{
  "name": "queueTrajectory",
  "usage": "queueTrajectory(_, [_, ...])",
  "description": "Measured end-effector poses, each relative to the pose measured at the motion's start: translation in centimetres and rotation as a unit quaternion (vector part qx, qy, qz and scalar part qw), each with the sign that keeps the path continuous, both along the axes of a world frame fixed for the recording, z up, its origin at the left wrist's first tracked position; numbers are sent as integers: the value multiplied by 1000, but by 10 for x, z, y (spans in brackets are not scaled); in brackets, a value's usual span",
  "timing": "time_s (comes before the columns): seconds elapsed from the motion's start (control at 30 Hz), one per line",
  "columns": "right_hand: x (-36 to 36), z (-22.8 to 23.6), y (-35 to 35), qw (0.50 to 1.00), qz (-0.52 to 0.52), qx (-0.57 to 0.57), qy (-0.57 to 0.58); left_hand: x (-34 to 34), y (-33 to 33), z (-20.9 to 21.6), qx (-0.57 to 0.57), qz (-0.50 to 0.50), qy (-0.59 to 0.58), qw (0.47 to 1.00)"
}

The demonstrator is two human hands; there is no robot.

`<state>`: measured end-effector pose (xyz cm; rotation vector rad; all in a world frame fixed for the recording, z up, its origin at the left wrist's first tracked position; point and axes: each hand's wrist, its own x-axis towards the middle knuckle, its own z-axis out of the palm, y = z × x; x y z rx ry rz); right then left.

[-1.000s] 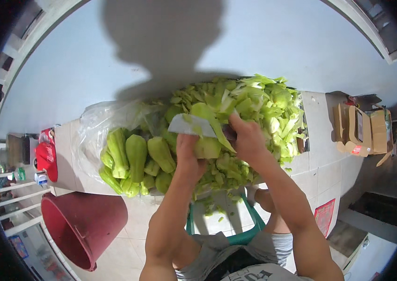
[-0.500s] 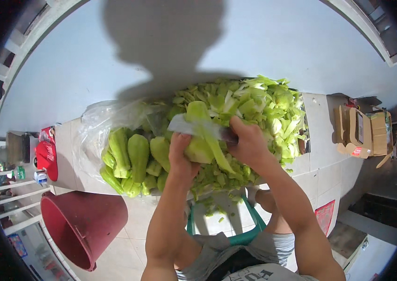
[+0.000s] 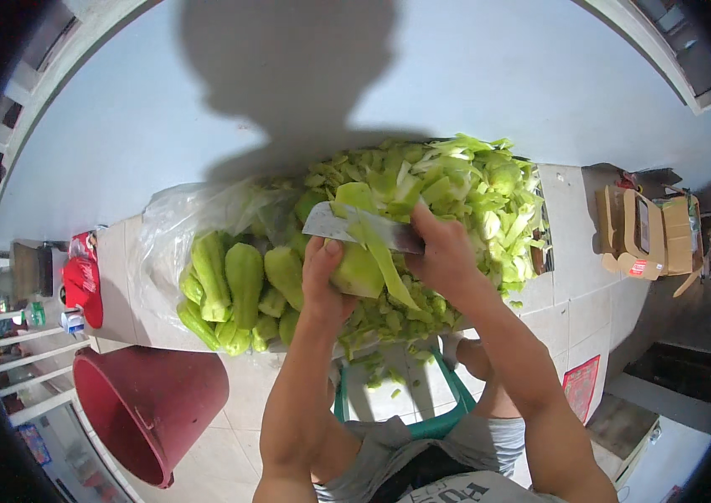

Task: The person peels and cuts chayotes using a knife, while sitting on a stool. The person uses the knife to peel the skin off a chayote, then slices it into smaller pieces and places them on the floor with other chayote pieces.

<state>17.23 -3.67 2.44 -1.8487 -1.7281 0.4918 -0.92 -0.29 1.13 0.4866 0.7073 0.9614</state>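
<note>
My left hand [image 3: 323,281] is closed around a partly cut, light-green pear-shaped vegetable [image 3: 359,270], its thumb near the blade. In my right hand [image 3: 446,254] is the dark handle of a broad-bladed knife [image 3: 326,221]. The blade lies across the upper part of the vegetable, pointing left. A long green peel strip [image 3: 387,268] hangs over the blade and down the front. Left of my hands lie several whole green vegetables [image 3: 245,285], smooth or ridged. Behind and right of them spreads a big heap of green peelings [image 3: 489,197]. The vegetable's underside is hidden.
A clear plastic bag [image 3: 173,235] lies around the whole vegetables. A dark red bucket [image 3: 192,390] lies tipped at lower left. A green stool [image 3: 447,415] is between my legs. An opened cardboard box [image 3: 644,230] sits at right; a pale wall [image 3: 473,75] rises behind.
The knife blade has tilted slightly, showing more of its flat face. Both hands keep nearly the same place and grip; the peel strip still hangs over the blade.
</note>
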Motion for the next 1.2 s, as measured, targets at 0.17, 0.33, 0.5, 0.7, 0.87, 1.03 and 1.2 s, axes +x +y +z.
queueTrajectory(0.17, [10, -19, 7, 999, -16, 13, -28, 1, 2, 3, 17, -16, -46, 999])
queueTrajectory(0.33, [15, -24, 15, 993, -87, -66, -50, 0, 1, -1, -22, -11, -63, 998])
queueTrajectory(0.5, [46, -25, 11, 981, -147, -121, -44, -12, 10, 1, 72, -125, -264, 954])
queueTrajectory(0.7, [25, -12, 10, 989, -109, -79, -60, -10, 12, 7, -129, 32, -216, 967])
queueTrajectory(0.87, [-5, -6, 0, 994, 0, 51, -94, -14, 22, 6, -122, 23, -175, 977])
queueTrajectory(1.03, [-19, -11, -2, 970, 77, 189, -132, -1, 19, 19, -173, 77, -212, 959])
queueTrajectory(1.2, [-21, -12, -3, 969, 69, 189, -142, 2, 19, 17, -165, 82, -215, 959])
